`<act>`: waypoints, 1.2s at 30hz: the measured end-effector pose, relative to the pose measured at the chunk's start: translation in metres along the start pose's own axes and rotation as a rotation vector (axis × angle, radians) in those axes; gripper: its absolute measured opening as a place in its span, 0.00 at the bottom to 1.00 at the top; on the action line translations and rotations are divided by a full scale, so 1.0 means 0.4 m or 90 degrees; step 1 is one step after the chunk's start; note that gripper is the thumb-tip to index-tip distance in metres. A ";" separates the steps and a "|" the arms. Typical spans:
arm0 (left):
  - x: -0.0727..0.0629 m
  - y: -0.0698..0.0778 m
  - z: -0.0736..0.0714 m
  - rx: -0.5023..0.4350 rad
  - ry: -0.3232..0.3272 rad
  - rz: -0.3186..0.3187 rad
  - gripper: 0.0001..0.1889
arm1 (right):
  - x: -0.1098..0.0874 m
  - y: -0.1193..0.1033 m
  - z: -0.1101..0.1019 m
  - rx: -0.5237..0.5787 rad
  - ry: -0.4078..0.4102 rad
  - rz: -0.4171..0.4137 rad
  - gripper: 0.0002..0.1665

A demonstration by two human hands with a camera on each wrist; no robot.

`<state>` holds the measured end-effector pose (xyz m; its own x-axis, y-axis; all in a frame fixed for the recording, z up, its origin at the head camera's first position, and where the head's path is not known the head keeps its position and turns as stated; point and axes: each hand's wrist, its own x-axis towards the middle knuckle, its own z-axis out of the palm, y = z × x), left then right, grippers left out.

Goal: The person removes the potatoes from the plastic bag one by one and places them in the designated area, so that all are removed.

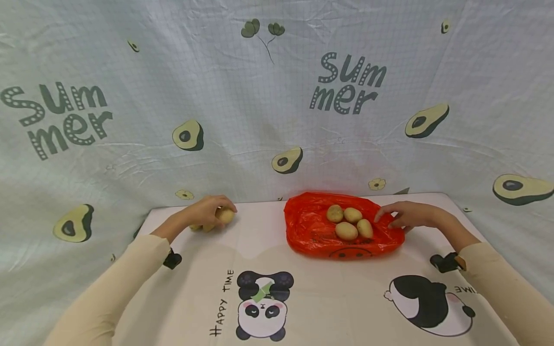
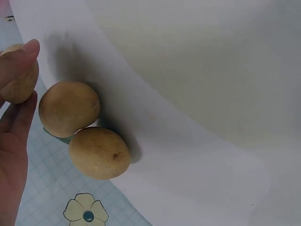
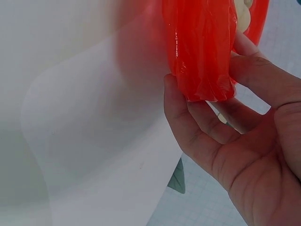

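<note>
At the table's back left, my left hand (image 1: pixel 207 211) pinches a potato (image 1: pixel 227 216) between thumb and fingers. The left wrist view shows this potato (image 2: pixel 24 84) at its left edge, with a second potato (image 2: pixel 69 109) and a third potato (image 2: pixel 99 153) lying side by side on the table close by. Over on the right, my right hand (image 1: pixel 409 215) holds the side of a red plastic bag (image 1: pixel 303 230), thumb inside and fingers outside. Several potatoes (image 1: pixel 346 231) sit grouped in the bag's opening. Close up, the bag's side (image 3: pixel 202 52) hangs between thumb and fingers.
A white table (image 1: pixel 264 250) printed with pandas bears everything. Behind it hangs a pale curtain (image 1: pixel 242 96) with avocado prints, right at the back edge. The bag's front side carries a printed smiling face.
</note>
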<state>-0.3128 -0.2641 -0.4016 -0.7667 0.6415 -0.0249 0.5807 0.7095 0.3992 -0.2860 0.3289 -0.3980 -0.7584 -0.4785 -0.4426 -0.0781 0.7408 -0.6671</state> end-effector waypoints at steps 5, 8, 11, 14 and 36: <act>0.009 -0.009 -0.001 0.023 -0.008 0.012 0.25 | 0.000 -0.010 0.002 -0.007 0.000 0.003 0.20; 0.018 -0.013 -0.001 0.034 -0.014 0.008 0.24 | -0.002 -0.016 0.006 -0.006 0.002 0.001 0.19; 0.023 -0.016 0.003 0.039 -0.025 -0.001 0.25 | -0.005 -0.016 0.008 -0.003 0.004 -0.003 0.19; 0.026 -0.018 0.009 0.043 -0.039 -0.016 0.26 | -0.008 -0.012 0.007 -0.002 0.006 -0.005 0.19; 0.033 -0.020 0.030 0.080 -0.064 -0.014 0.26 | 0.006 -0.005 0.007 -0.024 0.006 -0.010 0.18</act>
<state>-0.3244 -0.2579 -0.4160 -0.7518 0.6472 -0.1266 0.5987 0.7503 0.2802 -0.2857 0.3248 -0.3994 -0.7631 -0.4855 -0.4266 -0.1137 0.7506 -0.6509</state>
